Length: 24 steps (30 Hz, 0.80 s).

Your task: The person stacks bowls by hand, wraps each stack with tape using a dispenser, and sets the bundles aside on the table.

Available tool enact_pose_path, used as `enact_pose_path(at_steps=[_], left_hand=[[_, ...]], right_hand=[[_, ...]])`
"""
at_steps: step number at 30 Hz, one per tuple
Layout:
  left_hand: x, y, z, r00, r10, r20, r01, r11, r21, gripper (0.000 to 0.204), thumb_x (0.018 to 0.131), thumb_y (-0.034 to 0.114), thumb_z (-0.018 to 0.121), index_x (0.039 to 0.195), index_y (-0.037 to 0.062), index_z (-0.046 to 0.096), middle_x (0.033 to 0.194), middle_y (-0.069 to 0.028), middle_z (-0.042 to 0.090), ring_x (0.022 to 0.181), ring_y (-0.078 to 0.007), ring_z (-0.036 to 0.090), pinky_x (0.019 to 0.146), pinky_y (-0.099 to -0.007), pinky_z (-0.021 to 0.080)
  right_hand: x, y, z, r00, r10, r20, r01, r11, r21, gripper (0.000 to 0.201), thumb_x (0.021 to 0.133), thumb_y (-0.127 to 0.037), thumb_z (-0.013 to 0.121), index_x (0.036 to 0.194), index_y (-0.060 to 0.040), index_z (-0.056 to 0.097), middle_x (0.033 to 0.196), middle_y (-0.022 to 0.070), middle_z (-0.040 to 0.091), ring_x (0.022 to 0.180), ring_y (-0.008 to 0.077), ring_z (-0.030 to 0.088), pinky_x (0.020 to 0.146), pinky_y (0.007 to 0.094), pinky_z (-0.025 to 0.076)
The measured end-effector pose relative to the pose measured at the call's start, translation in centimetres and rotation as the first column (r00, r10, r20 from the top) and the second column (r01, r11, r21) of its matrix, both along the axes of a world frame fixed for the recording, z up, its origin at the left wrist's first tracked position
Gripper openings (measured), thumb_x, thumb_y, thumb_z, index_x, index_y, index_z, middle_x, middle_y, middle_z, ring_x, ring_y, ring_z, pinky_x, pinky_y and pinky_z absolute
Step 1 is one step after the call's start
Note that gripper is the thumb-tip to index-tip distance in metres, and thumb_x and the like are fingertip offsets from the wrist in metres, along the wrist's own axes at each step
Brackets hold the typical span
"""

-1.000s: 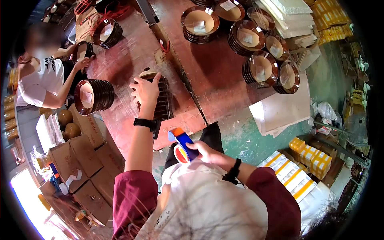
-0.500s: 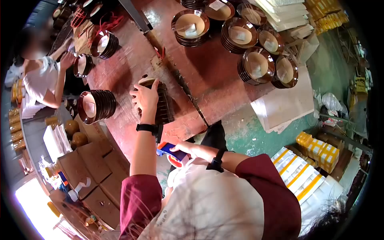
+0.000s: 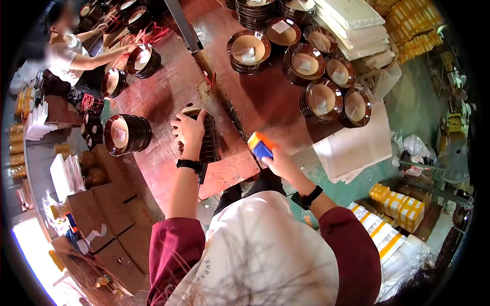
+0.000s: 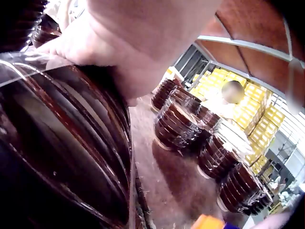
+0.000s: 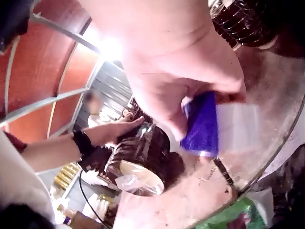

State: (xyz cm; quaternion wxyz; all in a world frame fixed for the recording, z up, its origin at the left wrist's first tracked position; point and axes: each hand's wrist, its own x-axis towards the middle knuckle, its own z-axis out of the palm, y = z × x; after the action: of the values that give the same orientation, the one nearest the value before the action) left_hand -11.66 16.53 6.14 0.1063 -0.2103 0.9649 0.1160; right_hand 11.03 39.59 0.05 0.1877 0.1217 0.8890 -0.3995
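Observation:
My left hand (image 3: 190, 131) rests with spread fingers over a stack of dark brown glossy bowls (image 3: 211, 136) lying on its side near the table's front edge. In the right wrist view, clear film and tape show on that bowl stack (image 5: 143, 152), and its pale round end faces the camera. My right hand (image 3: 279, 164) grips a blue and orange tape dispenser (image 3: 261, 146) just right of the stack, over the front edge. The right wrist view shows the dispenser's blue side (image 5: 202, 125), with a whitish blur beside it.
Another bowl stack (image 3: 127, 134) lies to the left on the red table (image 3: 158, 97). Several bowl stacks (image 3: 303, 64) fill the back right beside white foam sheets (image 3: 352, 23). Another person (image 3: 66, 53) reaches over bowls at far left. Cardboard boxes (image 3: 99, 214) stand at lower left.
My right hand has raised the tape dispenser from near my lap, forward and right to the table's edge. My left hand stays on the stack. The other person has reached toward bowls farther back.

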Motion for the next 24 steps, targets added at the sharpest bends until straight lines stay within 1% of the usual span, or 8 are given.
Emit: enact_pose_path(at_steps=[3,7,11,14,16,18,21,24], left_hand=[[0.2,0.1,0.6,1.0,0.012,-0.022,-0.011,1.0,0.027,0.096,0.079,0.07,0.074,0.141,0.0026,0.043,0.139,-0.0271,0.043,0.125,-0.053,0.049,0.094,-0.0728,0.04],[0.3,-0.4,0.8,0.999,0.024,-0.039,-0.022,0.999,0.04,0.095,0.079,0.07,0.074,0.14,0.0035,0.044,0.14,-0.0268,0.043,0.126,-0.0524,0.049,0.094,-0.072,0.04],[0.3,-0.2,0.8,0.999,0.026,-0.03,-0.025,0.999,0.03,0.093,0.08,0.069,0.074,0.139,0.0036,0.045,0.139,-0.0263,0.044,0.125,-0.0519,0.049,0.095,-0.0725,0.039],[0.1,-0.3,0.2,0.999,0.015,-0.034,-0.015,1.0,0.012,0.092,0.08,0.069,0.073,0.139,0.0039,0.045,0.138,-0.0258,0.045,0.124,-0.0519,0.049,0.096,-0.0726,0.039],[0.2,-0.1,0.1,1.0,0.009,-0.028,-0.009,1.0,-0.009,0.091,0.081,0.068,0.073,0.139,0.0042,0.046,0.138,-0.0252,0.045,0.125,-0.0518,0.05,0.096,-0.0724,0.039],[0.2,-0.2,0.0,0.999,0.012,-0.031,-0.012,1.0,-0.002,0.092,0.08,0.069,0.074,0.139,0.0042,0.046,0.137,-0.0245,0.046,0.125,-0.0511,0.05,0.096,-0.0724,0.04],[0.1,-0.4,0.2,0.999,0.008,-0.037,-0.007,1.0,0.018,0.093,0.079,0.069,0.074,0.139,0.0043,0.046,0.136,-0.0244,0.046,0.125,-0.0507,0.05,0.095,-0.0721,0.04],[0.2,-0.8,0.1,0.999,0.012,-0.042,-0.01,1.0,0.027,0.093,0.079,0.07,0.074,0.139,0.0043,0.046,0.136,-0.0245,0.046,0.125,-0.0505,0.05,0.095,-0.0716,0.041]], right_hand=[[-1.7,1.1,-0.7,0.956,-0.033,-0.293,0.164,0.886,0.433,0.029,0.088,-0.02,0.073,0.099,0.0016,0.057,0.088,0.0239,0.068,0.088,0.0418,0.066,0.082,0.0528,0.049],[-4.3,2.4,-3.9,0.951,-0.112,-0.287,0.23,0.879,0.418,0.028,0.089,-0.018,0.073,0.103,0.0013,0.058,0.095,0.0215,0.068,0.095,0.0404,0.064,0.088,0.0496,0.05],[-4.0,1.7,-4.3,0.878,-0.066,-0.474,0.318,0.82,0.475,0.032,0.089,-0.021,0.074,0.108,0.0,0.06,0.106,0.0175,0.064,0.108,0.0358,0.058,0.097,0.0474,0.045],[-3.9,-0.3,-0.9,0.792,-0.091,-0.604,0.351,0.877,0.328,0.028,0.091,-0.02,0.071,0.109,-0.0012,0.06,0.104,0.0173,0.064,0.105,0.0372,0.059,0.094,0.0478,0.046],[-4.5,-2.5,-0.5,0.879,-0.161,-0.448,0.2,0.979,0.04,0.02,0.093,-0.023,0.068,0.101,-0.0039,0.066,0.094,0.0154,0.069,0.091,0.0355,0.066,0.08,0.0464,0.052],[-5.8,-4.5,-1.2,0.971,-0.091,-0.223,0.001,0.927,-0.374,0.024,0.093,-0.026,0.071,0.097,-0.003,0.067,0.094,0.0144,0.071,0.09,0.0332,0.069,0.077,0.043,0.054],[-8.9,-6.4,-0.3,0.977,0.148,-0.153,-0.187,0.94,-0.285,0.035,0.088,-0.031,0.078,0.102,-0.0016,0.065,0.1,0.0159,0.071,0.094,0.0314,0.07,0.079,0.0403,0.054],[-10.1,-7.4,0.4,0.914,0.297,-0.275,-0.379,0.867,-0.323,0.037,0.085,-0.03,0.081,0.104,-0.0027,0.064,0.098,0.0133,0.072,0.091,0.0255,0.071,0.077,0.037,0.055]])
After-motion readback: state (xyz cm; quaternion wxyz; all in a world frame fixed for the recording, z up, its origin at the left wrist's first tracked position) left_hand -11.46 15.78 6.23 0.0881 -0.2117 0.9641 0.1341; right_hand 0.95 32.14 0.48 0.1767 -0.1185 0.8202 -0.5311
